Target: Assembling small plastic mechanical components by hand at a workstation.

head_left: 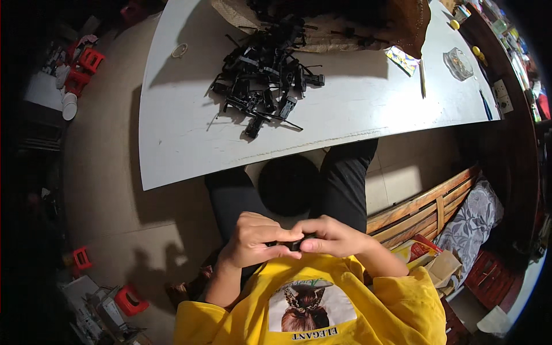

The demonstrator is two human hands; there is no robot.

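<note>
Above my lap, my left hand [260, 237] and my right hand [332, 237] meet around a small black plastic part [295, 245]. Thumb and fingers of each hand pinch it from either side, so most of it is hidden and its exact kind does not show. Beyond my knees, a heap of black plastic parts [261, 77] with thin stalks lies on the white table [184, 144]. Behind the heap, an open woven sack [345, 40] lies on its side with more dark pieces inside.
A glass ashtray [458, 63], a pencil-like stick [422, 79] and a colourful packet [402, 61] lie at the table's right. A ring [179, 50] sits far left. A wooden bench [420, 210] stands at my right; red stools [131, 300] are on the floor at left.
</note>
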